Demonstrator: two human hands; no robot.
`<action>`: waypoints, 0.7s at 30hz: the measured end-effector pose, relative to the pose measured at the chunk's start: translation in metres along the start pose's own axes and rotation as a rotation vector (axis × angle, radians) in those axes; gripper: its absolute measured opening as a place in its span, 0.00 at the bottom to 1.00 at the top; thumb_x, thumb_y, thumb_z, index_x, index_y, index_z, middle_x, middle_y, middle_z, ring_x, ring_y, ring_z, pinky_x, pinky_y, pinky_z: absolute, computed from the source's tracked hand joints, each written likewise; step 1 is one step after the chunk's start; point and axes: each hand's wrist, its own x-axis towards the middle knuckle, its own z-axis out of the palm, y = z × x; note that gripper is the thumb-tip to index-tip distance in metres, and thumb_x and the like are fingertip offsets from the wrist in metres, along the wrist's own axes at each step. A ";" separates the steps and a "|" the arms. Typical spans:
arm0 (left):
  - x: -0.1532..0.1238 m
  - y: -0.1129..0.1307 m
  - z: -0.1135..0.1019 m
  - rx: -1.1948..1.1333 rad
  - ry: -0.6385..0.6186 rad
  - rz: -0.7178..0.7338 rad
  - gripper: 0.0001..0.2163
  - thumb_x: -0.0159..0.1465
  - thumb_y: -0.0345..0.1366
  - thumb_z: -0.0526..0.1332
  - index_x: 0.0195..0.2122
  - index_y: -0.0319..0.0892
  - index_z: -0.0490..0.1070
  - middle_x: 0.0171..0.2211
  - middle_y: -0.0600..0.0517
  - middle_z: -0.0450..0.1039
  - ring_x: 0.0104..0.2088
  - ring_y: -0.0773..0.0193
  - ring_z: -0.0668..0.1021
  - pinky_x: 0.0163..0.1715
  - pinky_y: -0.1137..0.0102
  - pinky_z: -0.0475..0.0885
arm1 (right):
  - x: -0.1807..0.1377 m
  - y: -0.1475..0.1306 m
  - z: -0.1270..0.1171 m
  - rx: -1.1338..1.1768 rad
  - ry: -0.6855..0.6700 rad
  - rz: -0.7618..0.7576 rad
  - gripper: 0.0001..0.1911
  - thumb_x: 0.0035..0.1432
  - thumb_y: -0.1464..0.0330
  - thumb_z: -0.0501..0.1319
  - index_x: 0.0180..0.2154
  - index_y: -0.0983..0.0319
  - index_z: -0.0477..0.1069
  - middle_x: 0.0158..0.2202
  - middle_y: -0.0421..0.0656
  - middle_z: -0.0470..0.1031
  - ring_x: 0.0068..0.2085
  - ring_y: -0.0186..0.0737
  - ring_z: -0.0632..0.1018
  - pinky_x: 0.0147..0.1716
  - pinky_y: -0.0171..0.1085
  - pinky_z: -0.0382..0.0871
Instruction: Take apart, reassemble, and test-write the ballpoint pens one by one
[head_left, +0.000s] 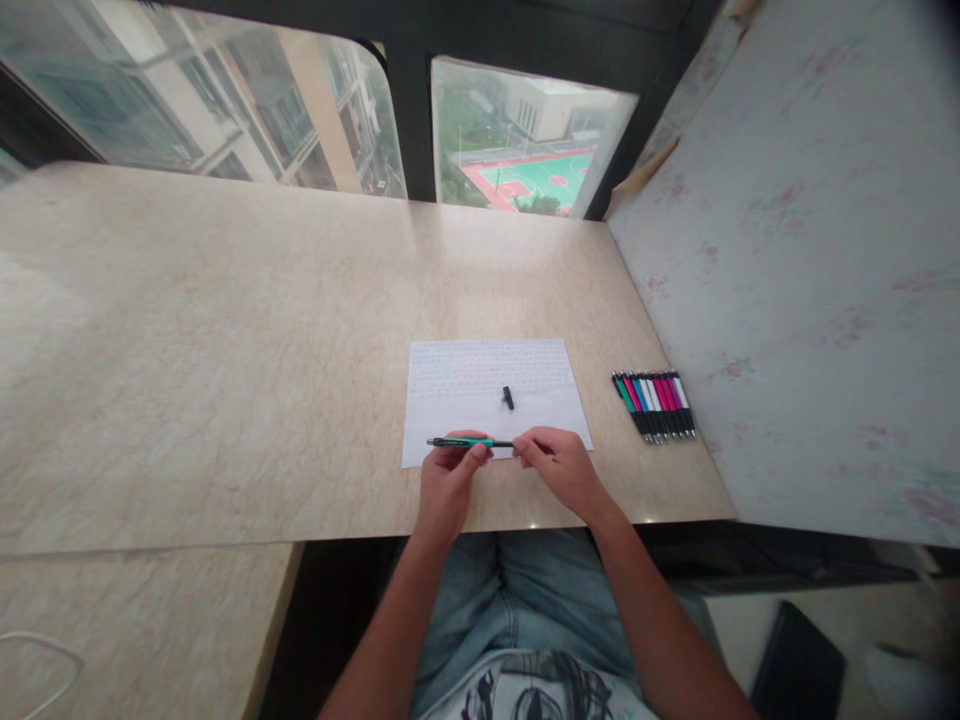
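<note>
The green pen (461, 442) is slim, with a teal barrel, a black grip section and a dark thin end. It lies level between the two hands, its barrel sticking out past the left fingers.

The left hand (448, 482) has its thumb and fingers closed around the pen's right part. The right hand (564, 470) is curled, fingertips (527, 452) pinched at the pen's thin dark end, just beside the left fingertips.

Under both sets of fingers lies a sheet of paper (480, 375) with faint handwriting across its far half. A small black piece (508, 397) rests on the sheet just beyond the fingertips.

Well to the right of the right fingers, a row of pens (654, 405) in green, blue, white and pink lies side by side on the marble table (225, 350).
</note>
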 end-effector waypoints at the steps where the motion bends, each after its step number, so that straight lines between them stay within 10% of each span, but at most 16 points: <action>1: 0.000 -0.001 0.000 0.008 0.003 0.000 0.11 0.52 0.39 0.73 0.34 0.41 0.79 0.30 0.51 0.78 0.30 0.66 0.77 0.36 0.70 0.70 | -0.001 -0.001 0.000 -0.023 0.019 -0.035 0.17 0.66 0.62 0.56 0.27 0.61 0.74 0.23 0.39 0.74 0.26 0.35 0.73 0.29 0.35 0.64; 8: 0.002 0.001 0.001 -0.013 0.023 -0.013 0.13 0.52 0.43 0.72 0.33 0.39 0.79 0.25 0.52 0.76 0.27 0.67 0.76 0.32 0.71 0.69 | -0.005 -0.004 0.002 -0.106 0.102 -0.254 0.05 0.63 0.66 0.60 0.35 0.59 0.74 0.30 0.42 0.75 0.30 0.37 0.74 0.30 0.35 0.69; 17: 0.001 0.002 0.001 0.012 0.003 -0.013 0.12 0.52 0.41 0.73 0.34 0.39 0.79 0.27 0.51 0.77 0.28 0.66 0.77 0.34 0.70 0.70 | -0.004 -0.008 -0.002 -0.061 0.009 -0.048 0.18 0.67 0.63 0.53 0.28 0.60 0.73 0.26 0.41 0.76 0.30 0.37 0.76 0.33 0.36 0.68; 21: 0.001 0.001 0.000 -0.021 0.000 -0.014 0.12 0.52 0.40 0.73 0.35 0.40 0.79 0.28 0.51 0.78 0.29 0.66 0.77 0.35 0.70 0.71 | -0.004 -0.009 -0.001 0.038 0.075 -0.053 0.08 0.59 0.62 0.62 0.39 0.59 0.73 0.37 0.44 0.78 0.36 0.39 0.77 0.31 0.35 0.70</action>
